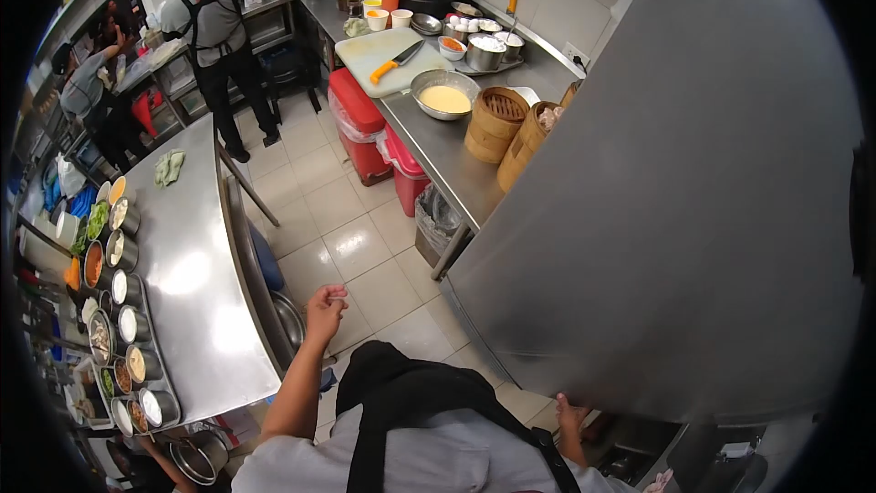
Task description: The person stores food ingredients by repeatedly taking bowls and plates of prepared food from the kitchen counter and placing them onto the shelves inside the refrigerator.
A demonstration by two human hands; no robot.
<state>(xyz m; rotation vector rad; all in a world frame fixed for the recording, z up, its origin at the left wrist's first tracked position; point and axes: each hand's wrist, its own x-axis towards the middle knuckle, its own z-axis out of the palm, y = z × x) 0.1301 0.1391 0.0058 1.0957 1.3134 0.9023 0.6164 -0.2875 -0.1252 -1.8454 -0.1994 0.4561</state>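
Observation:
My left hand (326, 310) hangs in the air above the tiled floor, between the steel table (196, 246) and the big grey metal panel (657, 219). Its fingers are loosely bent and apart, with nothing in them. At the lower right, my right hand (572, 414) is at the bottom edge of that panel, fingers apart, with no held object showing. Ahead, the steel counter (447, 160) bears a white cutting board (365, 57) with an orange-handled knife (397, 62), a bowl of yellow liquid (445, 99) and bamboo steamers (497, 123).
Red bins (360, 128) and a lined waste bin (438, 219) stand beneath the counter. Food containers (128, 288) line the table's left side, near a cloth (169, 167). Two people (214, 27) stand farther back; another person's arm (167, 464) shows at lower left.

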